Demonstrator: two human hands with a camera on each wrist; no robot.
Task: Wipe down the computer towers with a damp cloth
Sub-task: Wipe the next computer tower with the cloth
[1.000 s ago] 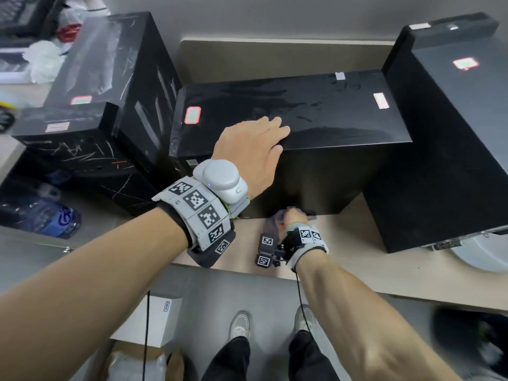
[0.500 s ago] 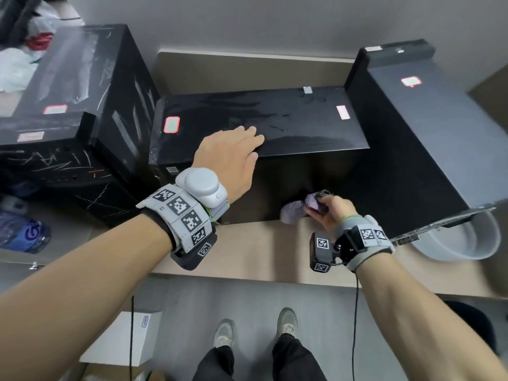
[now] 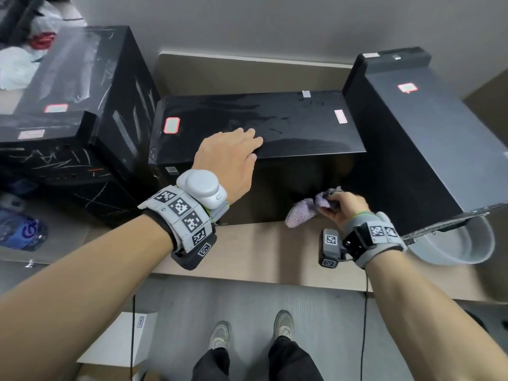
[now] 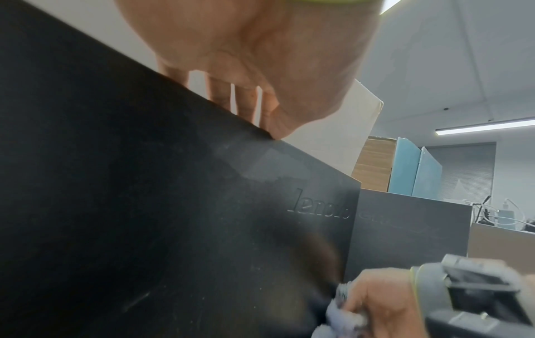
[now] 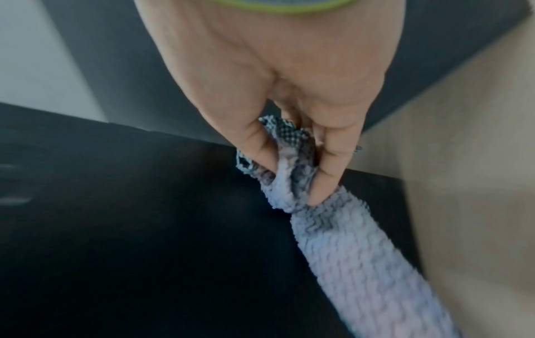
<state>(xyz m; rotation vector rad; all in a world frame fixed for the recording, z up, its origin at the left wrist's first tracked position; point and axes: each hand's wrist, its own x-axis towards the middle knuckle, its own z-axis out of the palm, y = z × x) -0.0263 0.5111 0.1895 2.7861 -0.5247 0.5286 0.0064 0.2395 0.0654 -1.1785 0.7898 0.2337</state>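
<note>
Far left in my head view: a blue-labelled bottle (image 3: 23, 233) lying on its side at the desk edge, blurred. Above it, two scratched black towers (image 3: 68, 111), one low in front, one taller behind, each with a small sticker on top.

Centre: the middle tower (image 3: 261, 125), lying flat on the wooden desk (image 3: 261, 251), top panel streaked, red-bordered label near its left end. My left hand (image 3: 231, 158) rests flat on the top's near edge, fingers straight and together, gripping nothing. The left wrist view confirms this: fingers (image 4: 220, 96) lie over the top edge, and the front panel below shows an embossed "lenovo".

Right of centre: my right hand (image 3: 341, 207) is low against the middle tower's front face, near its right corner. Fingers and thumb are curled, pinching a bunched lilac-grey cloth (image 3: 302, 213). In the right wrist view the cloth's (image 5: 362, 263) loose end trails across the dark panel; motion blur there.

Right: a third, greyer tower (image 3: 428, 133), just beside the middle one. A pale basin (image 3: 467, 251) sits partly under its near end.
</note>
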